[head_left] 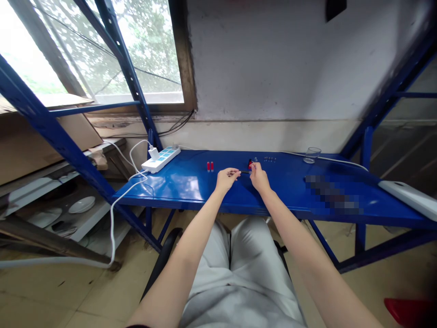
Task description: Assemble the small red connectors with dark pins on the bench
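My left hand is closed, pinching one end of a thin dark rod just above the blue tabletop. At the rod's other end my right hand is closed too, with its fingertips pinched together. Its fingers hide that end, so the rod's kind does not show. A small red and black object sits right behind my right fingertips; its shape is partly covered. Two small red cylinders stand side by side, left of my left hand. Several tiny pale pieces lie in a group beyond my right hand.
A white power strip with a plugged-in cable lies at the blue table's left end. A clear glass stands at the back right. Farther right are a blurred-out patch and a white flat object. Blue frame posts rise at both ends.
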Available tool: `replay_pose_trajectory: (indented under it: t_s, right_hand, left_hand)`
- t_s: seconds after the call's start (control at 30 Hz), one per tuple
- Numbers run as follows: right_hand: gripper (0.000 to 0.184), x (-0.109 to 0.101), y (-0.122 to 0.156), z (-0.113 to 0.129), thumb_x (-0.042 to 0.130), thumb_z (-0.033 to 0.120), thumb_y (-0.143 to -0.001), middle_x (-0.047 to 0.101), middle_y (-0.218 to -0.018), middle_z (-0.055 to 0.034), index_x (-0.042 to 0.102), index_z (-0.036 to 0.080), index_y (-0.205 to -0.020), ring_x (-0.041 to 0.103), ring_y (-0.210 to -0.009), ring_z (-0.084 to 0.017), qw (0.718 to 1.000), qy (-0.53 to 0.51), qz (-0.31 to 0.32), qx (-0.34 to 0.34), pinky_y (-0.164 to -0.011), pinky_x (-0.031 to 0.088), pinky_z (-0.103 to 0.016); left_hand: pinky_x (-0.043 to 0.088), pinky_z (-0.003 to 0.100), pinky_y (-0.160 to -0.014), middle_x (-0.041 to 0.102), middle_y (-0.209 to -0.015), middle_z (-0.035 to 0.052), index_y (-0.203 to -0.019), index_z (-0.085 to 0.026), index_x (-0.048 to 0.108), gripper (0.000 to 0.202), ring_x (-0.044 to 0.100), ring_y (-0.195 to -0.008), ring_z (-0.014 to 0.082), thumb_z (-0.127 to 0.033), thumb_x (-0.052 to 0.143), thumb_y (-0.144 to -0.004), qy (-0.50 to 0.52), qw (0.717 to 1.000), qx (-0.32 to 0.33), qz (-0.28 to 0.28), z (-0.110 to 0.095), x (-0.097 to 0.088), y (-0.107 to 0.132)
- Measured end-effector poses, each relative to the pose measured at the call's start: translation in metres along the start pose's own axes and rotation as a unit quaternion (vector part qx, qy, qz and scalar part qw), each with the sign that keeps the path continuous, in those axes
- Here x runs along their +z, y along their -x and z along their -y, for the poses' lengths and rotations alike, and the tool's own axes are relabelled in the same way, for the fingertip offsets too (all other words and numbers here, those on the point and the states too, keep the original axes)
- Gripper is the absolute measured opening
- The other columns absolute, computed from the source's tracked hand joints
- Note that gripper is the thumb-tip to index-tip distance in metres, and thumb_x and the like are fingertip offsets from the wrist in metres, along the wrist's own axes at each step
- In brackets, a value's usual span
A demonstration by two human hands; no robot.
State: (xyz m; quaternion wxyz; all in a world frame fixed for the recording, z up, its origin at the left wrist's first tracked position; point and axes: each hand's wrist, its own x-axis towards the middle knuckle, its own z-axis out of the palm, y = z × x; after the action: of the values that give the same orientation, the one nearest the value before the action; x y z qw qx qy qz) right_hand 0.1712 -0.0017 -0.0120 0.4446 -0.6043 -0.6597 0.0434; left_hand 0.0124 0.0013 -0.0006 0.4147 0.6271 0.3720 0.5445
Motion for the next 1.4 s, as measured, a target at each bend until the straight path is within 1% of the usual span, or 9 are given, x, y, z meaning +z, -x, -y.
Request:
replay_pose_trajectory:
  t_s: [0.17,0.33,0.63,0.87,1.07,1.13,1.23,1.33,1.4]
  right_hand:
    - [0.043,0.001,0.002,0.001,0.016,0.041,-0.090,0.060,-0.065,-0.0095,0.046,0.016,-0.108,0.054,-0.052,-0.021,0.998,0.058,-0.013,-0.001,-0.053,0.034,-0.027]
    - [0.044,0.000,0.003,0.004,0.013,0.038,-0.090,0.060,-0.063,-0.0101,0.045,0.016,-0.111,0.052,-0.051,-0.022,0.996,0.084,0.008,0.000,-0.053,0.033,-0.028]
    - [0.039,0.003,0.002,-0.001,0.017,0.034,-0.089,0.057,-0.059,-0.0063,0.044,0.017,-0.112,0.049,-0.048,-0.020,0.993,0.117,0.010,-0.030,-0.052,0.033,-0.027]
    - [0.040,0.002,0.002,0.001,0.016,0.035,-0.089,0.057,-0.059,-0.0064,0.044,0.017,-0.112,0.050,-0.049,-0.021,0.993,0.111,0.020,-0.025,-0.052,0.033,-0.028]
    - [0.040,0.002,0.002,0.000,0.017,0.038,-0.089,0.060,-0.066,-0.0079,0.046,0.018,-0.109,0.050,-0.049,-0.019,0.998,0.052,0.001,-0.022,-0.054,0.036,-0.028]
    - [0.040,0.002,0.001,0.000,0.018,0.039,-0.089,0.061,-0.070,-0.0087,0.046,0.019,-0.108,0.051,-0.050,-0.019,0.999,0.031,-0.009,-0.014,-0.054,0.036,-0.028]
    - [0.039,0.001,0.000,0.002,0.020,0.040,-0.089,0.062,-0.073,-0.0092,0.047,0.019,-0.107,0.054,-0.053,-0.019,1.000,0.001,-0.018,0.006,-0.055,0.037,-0.027]
    - [0.039,0.000,0.000,0.005,0.020,0.041,-0.089,0.061,-0.069,-0.0074,0.047,0.019,-0.106,0.055,-0.055,-0.018,0.999,-0.032,0.003,0.018,-0.058,0.039,-0.028]
    - [0.039,-0.001,0.000,0.006,0.020,0.042,-0.089,0.060,-0.066,-0.0060,0.047,0.019,-0.106,0.055,-0.055,-0.018,0.999,-0.046,0.015,0.017,-0.059,0.039,-0.028]
  left_hand:
    - [0.050,0.026,-0.058,0.067,-0.070,0.0081,-0.082,-0.010,0.066,0.026,0.059,-0.056,0.0112,-0.031,0.067,-0.066,-0.016,1.000,0.001,0.013,0.001,0.000,0.001]
    - [0.049,0.025,-0.058,0.067,-0.069,0.0078,-0.082,-0.010,0.066,0.026,0.058,-0.055,0.0106,-0.031,0.067,-0.066,-0.015,1.000,0.000,0.021,0.002,0.001,0.000]
    - [0.050,0.025,-0.058,0.066,-0.070,0.0083,-0.082,-0.010,0.066,0.026,0.060,-0.060,0.0125,-0.032,0.065,-0.068,-0.029,0.999,0.008,0.027,0.003,0.001,0.002]
    - [0.050,0.026,-0.060,0.066,-0.070,0.0080,-0.083,-0.011,0.065,0.025,0.061,-0.062,0.0131,-0.032,0.064,-0.068,-0.031,0.999,0.011,0.032,0.006,0.003,0.000]
    - [0.050,0.026,-0.061,0.066,-0.071,0.0083,-0.083,-0.011,0.065,0.024,0.061,-0.063,0.0133,-0.030,0.064,-0.069,-0.015,0.999,0.015,0.034,0.006,0.004,-0.001]
    - [0.049,0.026,-0.063,0.066,-0.071,0.0080,-0.084,-0.011,0.065,0.023,0.061,-0.064,0.0132,-0.029,0.063,-0.069,-0.037,0.998,0.026,0.044,0.005,0.003,-0.003]
    - [0.048,0.026,-0.065,0.066,-0.071,0.0069,-0.082,-0.012,0.066,0.021,0.059,-0.065,0.0129,-0.028,0.063,-0.069,-0.105,0.990,0.067,0.071,0.000,-0.001,-0.008]
    - [0.047,0.026,-0.066,0.066,-0.072,0.0058,-0.081,-0.014,0.067,0.017,0.059,-0.066,0.0132,-0.024,0.063,-0.068,-0.180,0.971,0.105,0.117,-0.013,-0.008,-0.018]
    - [0.046,0.026,-0.067,0.066,-0.073,0.0052,-0.080,-0.015,0.068,0.014,0.059,-0.066,0.0135,-0.020,0.061,-0.068,-0.232,0.952,0.124,0.154,-0.026,-0.013,-0.031]
